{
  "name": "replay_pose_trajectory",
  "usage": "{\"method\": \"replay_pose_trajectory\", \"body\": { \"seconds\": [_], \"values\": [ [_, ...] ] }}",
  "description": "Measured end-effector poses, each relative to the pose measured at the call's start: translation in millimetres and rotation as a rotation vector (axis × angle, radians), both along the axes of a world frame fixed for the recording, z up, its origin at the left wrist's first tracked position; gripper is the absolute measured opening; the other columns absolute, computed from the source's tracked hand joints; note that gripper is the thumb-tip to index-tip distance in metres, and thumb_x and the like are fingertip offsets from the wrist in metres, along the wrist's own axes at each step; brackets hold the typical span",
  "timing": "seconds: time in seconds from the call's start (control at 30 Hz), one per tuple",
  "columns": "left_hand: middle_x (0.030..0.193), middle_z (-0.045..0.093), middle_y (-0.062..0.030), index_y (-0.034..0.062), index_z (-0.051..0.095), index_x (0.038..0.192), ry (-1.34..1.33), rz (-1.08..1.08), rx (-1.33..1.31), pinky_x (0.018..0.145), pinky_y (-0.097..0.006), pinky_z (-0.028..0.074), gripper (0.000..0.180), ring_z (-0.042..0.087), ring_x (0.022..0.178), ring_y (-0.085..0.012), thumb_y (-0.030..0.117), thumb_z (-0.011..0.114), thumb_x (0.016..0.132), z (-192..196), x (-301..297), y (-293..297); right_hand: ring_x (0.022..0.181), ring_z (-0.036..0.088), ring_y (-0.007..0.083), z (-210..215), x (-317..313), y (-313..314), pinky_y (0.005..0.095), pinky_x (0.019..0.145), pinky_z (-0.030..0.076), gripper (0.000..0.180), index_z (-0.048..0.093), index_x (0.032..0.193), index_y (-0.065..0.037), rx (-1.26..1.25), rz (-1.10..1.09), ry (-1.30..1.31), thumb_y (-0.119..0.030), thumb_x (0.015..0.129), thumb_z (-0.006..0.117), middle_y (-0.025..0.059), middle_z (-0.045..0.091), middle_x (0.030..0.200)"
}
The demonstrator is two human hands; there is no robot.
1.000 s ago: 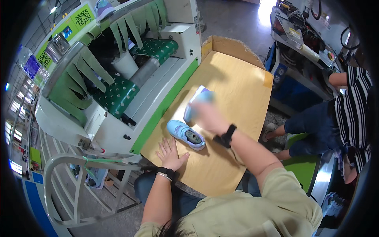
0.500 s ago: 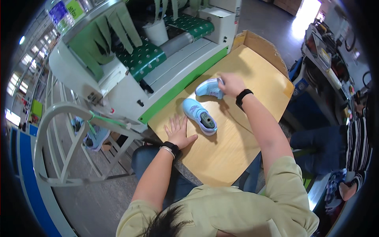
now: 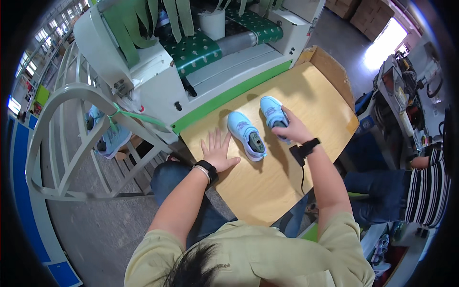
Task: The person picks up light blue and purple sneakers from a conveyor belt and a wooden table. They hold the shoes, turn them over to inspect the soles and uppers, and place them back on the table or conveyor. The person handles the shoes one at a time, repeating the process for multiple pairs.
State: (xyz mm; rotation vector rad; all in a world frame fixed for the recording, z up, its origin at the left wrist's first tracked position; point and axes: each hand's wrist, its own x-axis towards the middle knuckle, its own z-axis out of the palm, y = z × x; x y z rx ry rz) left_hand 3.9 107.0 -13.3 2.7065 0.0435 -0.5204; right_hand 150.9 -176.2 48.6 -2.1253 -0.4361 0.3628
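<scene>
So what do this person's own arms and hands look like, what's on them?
The left hand and right hand wear no gloves. Each wrist has a black band; the left adds a thin pale bracelet, the right a boxy black piece with a black cable. Sleeves are short, pale khaki.

Beyond the far right corner of the wooden tabletop (image 3: 253, 196), grey floor (image 3: 340, 43) reaches brown cartons (image 3: 373, 20) and a patch of light (image 3: 389, 38) (glaring white). Well off the left edge stand blue panels (image 3: 23, 182), and windows (image 3: 40, 35) glow in the distance.
</scene>
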Motion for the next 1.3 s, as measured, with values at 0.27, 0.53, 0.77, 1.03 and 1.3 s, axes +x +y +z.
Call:
{"method": "replay_pose_trajectory", "body": {
  "seconds": [0.27,0.53,0.77,1.03,1.3],
  "values": [
    [0.168,-0.009,-0.0254,0.0173,0.002,0.165,-0.005,-0.002,0.022,0.114,-0.073,-0.004,0.115,-0.014,0.154,-0.0467,0.070,0.062,0.083,-3.0,0.2,-3.2,0.130,0.055,0.0379,-39.8,-63.1,20.1,0.0417,0.106,0.046,0.077,0.037,0.150,0.001,0.128,-0.151,-0.141,-0.026,0.090,0.075,0.0277,0.057,0.136],
    [0.168,0.000,-0.0253,0.0087,-0.002,0.163,-0.186,0.072,-0.125,0.117,-0.070,-0.003,0.136,-0.005,0.156,-0.0424,0.062,0.080,0.069,-8.1,-7.2,8.4,0.124,0.059,0.0345,-30.0,-93.0,60.7,0.0387,0.104,0.047,0.075,0.039,0.149,-0.001,0.160,-0.182,-0.147,-0.020,0.087,0.076,0.0257,0.059,0.133],
    [0.166,0.008,-0.0298,-0.0019,-0.002,0.160,-0.077,0.007,-0.422,0.119,-0.064,0.014,0.139,0.010,0.155,-0.0433,0.063,0.083,0.071,21.7,-62.8,15.3,0.127,0.052,0.0442,-30.3,-159.8,58.6,0.0452,0.107,0.043,0.077,0.035,0.150,0.003,0.120,-0.171,-0.211,-0.018,0.087,0.073,0.0306,0.052,0.137],
    [0.164,0.017,-0.0276,0.0026,0.021,0.159,-0.465,0.184,-0.419,0.121,-0.053,0.021,0.088,0.019,0.151,-0.0476,0.045,0.065,0.095,45.1,-68.2,-33.1,0.131,0.046,0.0438,-44.2,-169.0,59.7,0.0479,0.112,0.036,0.076,0.032,0.152,0.003,0.165,-0.214,-0.209,-0.017,0.090,0.071,0.0291,0.047,0.140],
    [0.139,0.051,-0.0242,0.0011,0.051,0.132,-0.495,0.079,-0.501,0.119,-0.053,0.028,0.054,0.033,0.143,-0.0491,0.028,0.073,0.090,46.0,-48.2,-35.4,0.126,0.049,0.0433,-45.1,-167.9,64.1,0.0482,0.108,0.038,0.075,0.036,0.149,0.003,0.131,-0.221,-0.291,-0.018,0.088,0.074,0.0275,0.050,0.137]
  ]
}}
